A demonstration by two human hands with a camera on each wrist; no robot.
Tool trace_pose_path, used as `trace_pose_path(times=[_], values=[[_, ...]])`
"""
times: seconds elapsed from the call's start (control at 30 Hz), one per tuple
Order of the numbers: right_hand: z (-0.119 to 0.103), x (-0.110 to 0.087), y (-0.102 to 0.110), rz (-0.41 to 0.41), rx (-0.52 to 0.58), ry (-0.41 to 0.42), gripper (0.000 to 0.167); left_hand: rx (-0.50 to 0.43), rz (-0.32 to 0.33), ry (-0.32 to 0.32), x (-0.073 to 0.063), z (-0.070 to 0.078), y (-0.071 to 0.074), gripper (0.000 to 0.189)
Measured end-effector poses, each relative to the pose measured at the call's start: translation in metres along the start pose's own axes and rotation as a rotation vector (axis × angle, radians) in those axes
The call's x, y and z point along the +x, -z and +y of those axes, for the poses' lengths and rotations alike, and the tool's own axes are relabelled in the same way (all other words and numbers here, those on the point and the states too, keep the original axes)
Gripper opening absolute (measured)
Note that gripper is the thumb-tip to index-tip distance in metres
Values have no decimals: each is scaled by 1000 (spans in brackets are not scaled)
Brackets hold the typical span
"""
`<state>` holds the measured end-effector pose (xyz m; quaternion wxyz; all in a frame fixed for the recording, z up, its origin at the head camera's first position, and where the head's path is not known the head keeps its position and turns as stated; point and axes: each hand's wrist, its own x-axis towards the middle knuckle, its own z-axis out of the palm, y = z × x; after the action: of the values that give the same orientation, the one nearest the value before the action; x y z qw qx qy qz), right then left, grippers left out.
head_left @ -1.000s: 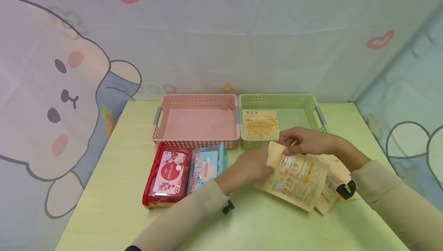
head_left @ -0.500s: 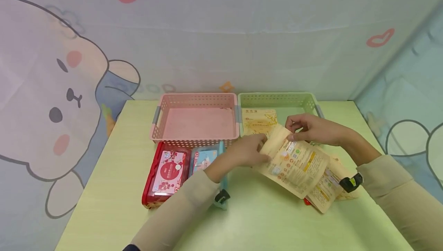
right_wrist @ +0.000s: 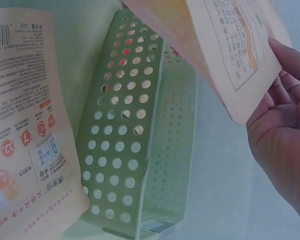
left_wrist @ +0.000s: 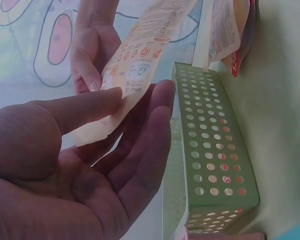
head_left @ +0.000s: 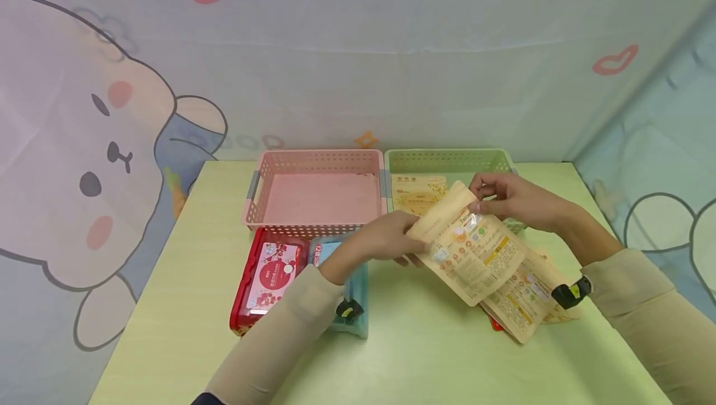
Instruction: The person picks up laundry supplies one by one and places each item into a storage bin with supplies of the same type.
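Note:
Both hands hold one beige printed pouch [head_left: 475, 256], raised and tilted in front of the green basket [head_left: 447, 154]. My left hand [head_left: 388, 237] pinches its left edge; in the left wrist view the thumb [left_wrist: 90, 107] lies on the printed face, with fingers behind. At the upper corner, my right hand [head_left: 520, 200] pinches the pouch between thumb and curled fingers. A second beige pouch [head_left: 520, 305] lies on the table at the right, partly under the held one, with more packaging beneath it. Another pouch [head_left: 416, 192] sits in the green basket's left part.
A pink basket [head_left: 319, 229] stands left of the green one, side by side. In front of it are a red-edged clear box [head_left: 274, 274] and a light blue box [head_left: 358, 296], the latter partly hidden by my left arm. A patterned cloth [head_left: 447, 82] hangs behind the table.
The held pouch has risen and shifted toward the green basket, coming off the pouch below. My right hand has moved up and right with it. The left sleeve has shifted left.

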<state>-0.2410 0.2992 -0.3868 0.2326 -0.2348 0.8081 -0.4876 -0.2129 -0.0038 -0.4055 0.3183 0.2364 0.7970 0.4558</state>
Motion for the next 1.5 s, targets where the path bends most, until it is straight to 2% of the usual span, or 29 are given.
trace_pose_path(times=[0.17, 0.5, 0.73, 0.9, 1.1, 1.27, 1.5], values=[[-1, 0, 1, 25, 45, -10, 21, -47, 26, -4, 0, -1, 3, 22], [0, -2, 0, 95, 59, -15, 23, -97, 83, -32, 6, -4, 3, 21], [1, -3, 1, 116, 110, 12, 20, -95, 159, -58, 6, -5, 4, 22], [-3, -2, -1, 177, 106, 4, 22, -79, 212, -67, 6, -4, 9, 27], [-12, -6, -1, 264, 19, 10, 25, 1, 269, -83, 2, 0, 21, 29], [-17, -9, 1, 300, -25, 47, 24, 8, 293, -113, -3, 7, 35, 29], [-21, -11, -1, 312, -21, 64, 23, -1, 325, -153, -8, 17, 53, 23]])
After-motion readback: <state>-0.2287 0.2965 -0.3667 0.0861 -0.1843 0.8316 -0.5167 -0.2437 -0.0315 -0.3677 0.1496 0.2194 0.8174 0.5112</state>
